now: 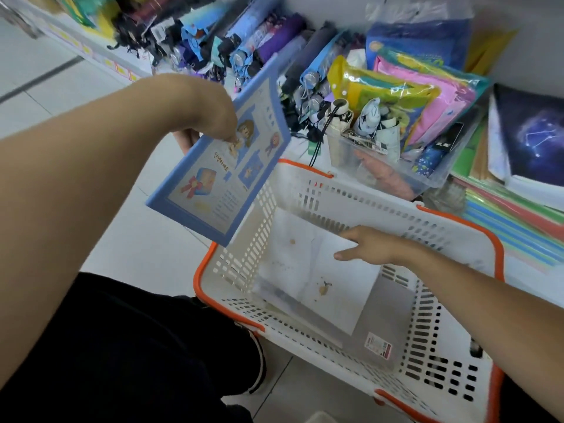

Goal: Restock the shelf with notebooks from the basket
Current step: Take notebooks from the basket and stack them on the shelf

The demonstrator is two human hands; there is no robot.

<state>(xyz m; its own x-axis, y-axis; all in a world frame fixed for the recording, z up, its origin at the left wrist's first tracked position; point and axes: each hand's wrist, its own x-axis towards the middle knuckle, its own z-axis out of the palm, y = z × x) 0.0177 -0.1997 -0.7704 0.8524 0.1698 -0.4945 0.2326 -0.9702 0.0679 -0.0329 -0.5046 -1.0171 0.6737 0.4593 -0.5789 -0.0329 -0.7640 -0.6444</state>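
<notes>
Pinching the upper edge of a blue illustrated notebook (227,161) between thumb and fingers, the left hand (210,117) holds it tilted in the air above the left corner of the basket, its cover of cartoon pictures facing up. The right hand (370,245) reaches down inside the white basket (427,355) with its fingers spread and loose, resting on the far edge of a pale white notebook (308,270); it lies open on the cover, and whether it has any hold of it cannot be told. That white notebook lies flat on the basket floor, partly over a grey notebook (387,325) that carries a small pink price label near its lower corner. The basket has orange trim and slotted walls and sits on the light tiled floor, just in front of the low shelf (293,148). On the shelf beyond it lie rows of folded umbrellas (244,41), a clear plastic bin (393,166) packed with small goods, bright plastic-wrapped packs (406,96) and, at the far right, a dark notebook with a constellation cover (534,135) atop a coloured stack. A black-trousered knee (137,346) fills the lower left.
</notes>
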